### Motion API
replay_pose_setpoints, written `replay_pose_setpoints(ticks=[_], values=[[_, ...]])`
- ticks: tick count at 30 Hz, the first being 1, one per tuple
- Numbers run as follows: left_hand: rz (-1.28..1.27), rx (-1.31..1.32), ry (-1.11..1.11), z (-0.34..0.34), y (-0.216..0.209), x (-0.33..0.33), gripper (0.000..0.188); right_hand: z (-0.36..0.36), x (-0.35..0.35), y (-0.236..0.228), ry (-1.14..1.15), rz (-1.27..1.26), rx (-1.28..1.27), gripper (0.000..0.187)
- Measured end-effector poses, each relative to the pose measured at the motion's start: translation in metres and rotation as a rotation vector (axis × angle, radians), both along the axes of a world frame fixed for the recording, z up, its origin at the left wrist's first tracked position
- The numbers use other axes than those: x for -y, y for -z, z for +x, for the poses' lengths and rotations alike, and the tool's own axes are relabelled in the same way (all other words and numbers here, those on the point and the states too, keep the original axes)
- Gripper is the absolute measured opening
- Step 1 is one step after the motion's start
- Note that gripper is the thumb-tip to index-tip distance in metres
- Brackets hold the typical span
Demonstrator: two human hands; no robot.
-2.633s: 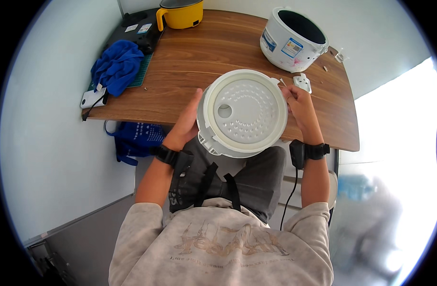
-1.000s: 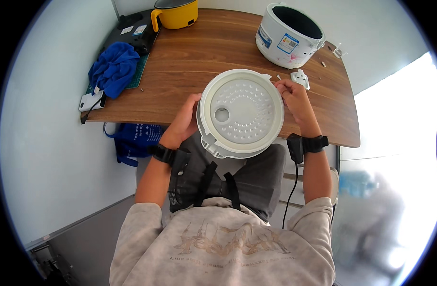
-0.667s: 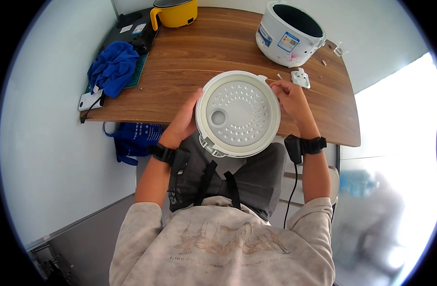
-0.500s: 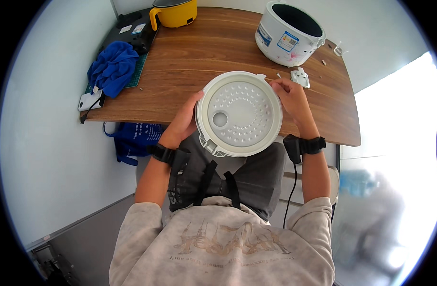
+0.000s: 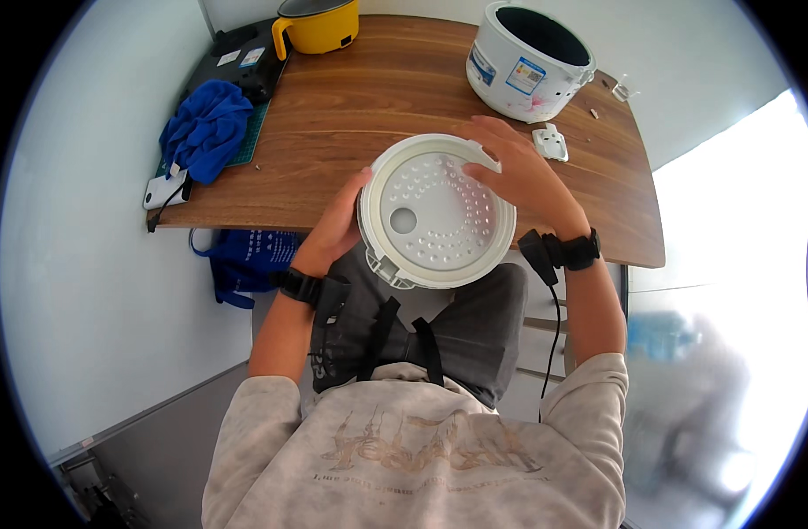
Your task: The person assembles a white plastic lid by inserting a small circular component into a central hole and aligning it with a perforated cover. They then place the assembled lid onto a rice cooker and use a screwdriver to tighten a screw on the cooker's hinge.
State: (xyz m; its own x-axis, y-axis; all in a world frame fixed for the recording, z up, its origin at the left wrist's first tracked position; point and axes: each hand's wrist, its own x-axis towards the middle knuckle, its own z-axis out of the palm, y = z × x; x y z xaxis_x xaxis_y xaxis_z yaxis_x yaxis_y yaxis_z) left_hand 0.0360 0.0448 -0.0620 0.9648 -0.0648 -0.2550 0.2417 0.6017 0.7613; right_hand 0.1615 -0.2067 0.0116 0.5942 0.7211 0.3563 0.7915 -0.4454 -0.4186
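A round white rice cooker lid (image 5: 439,256) is held above my lap at the table's front edge, its dimpled inner plate (image 5: 444,207) facing up. The plate has a round hole left of centre, and a hinge bracket (image 5: 387,268) sits on the lid's lower left rim. My left hand (image 5: 340,220) grips the left rim, with the fingers hidden underneath. At the upper right rim is my right hand (image 5: 514,167), thumb over the inner plate and fingers stretched out past the edge, spread apart. The white rice cooker body (image 5: 518,75) stands lidless at the back right.
On the wooden table (image 5: 378,97) are a yellow pot (image 5: 320,31), a black device (image 5: 237,62), a crumpled blue cloth (image 5: 206,128) and a white power bank-like block (image 5: 166,189). A small white part (image 5: 550,142) lies before the cooker. A blue bag (image 5: 254,264) hangs below the left edge.
My right hand has left its pinch at the lid's upper right rim and spread over that edge, thumb now above the inner plate. My left hand still holds the lid.
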Motion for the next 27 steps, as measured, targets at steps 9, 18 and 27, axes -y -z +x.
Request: replay_pose_setpoints(ticks=[9,18,27], values=[[0.029,0.066,0.098,0.002,0.016,-0.013,0.063,0.008,-0.059,-0.019,-0.149,-0.293,0.017,0.037],[0.004,0.077,0.11,0.001,0.011,-0.01,0.06,0.012,-0.055,-0.01,-0.042,-0.302,0.245,0.029],[-0.039,0.012,0.063,0.003,0.012,-0.01,0.053,0.018,-0.036,-0.023,-0.068,-0.019,-0.179,0.027]])
